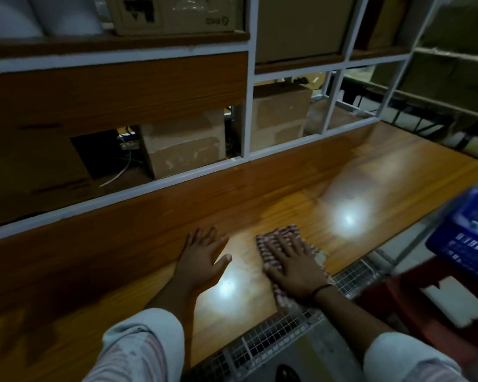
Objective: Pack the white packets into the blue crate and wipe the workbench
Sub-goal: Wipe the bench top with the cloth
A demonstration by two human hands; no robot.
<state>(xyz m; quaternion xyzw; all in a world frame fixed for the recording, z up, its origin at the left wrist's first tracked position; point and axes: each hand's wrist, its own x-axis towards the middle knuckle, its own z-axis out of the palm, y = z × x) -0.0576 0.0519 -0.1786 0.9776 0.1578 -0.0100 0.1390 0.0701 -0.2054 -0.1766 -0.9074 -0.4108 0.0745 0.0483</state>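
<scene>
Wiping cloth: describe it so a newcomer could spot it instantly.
Start at the long wooden workbench, near edge. There the right hand lies flat on the cloth. It is patterned red and pale; the left hand beside it rests on bare wood.

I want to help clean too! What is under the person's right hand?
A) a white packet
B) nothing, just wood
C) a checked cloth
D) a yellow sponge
C: the right hand lies flat on a checked cloth spread on the workbench, while the left hand rests on bare wood.
</scene>
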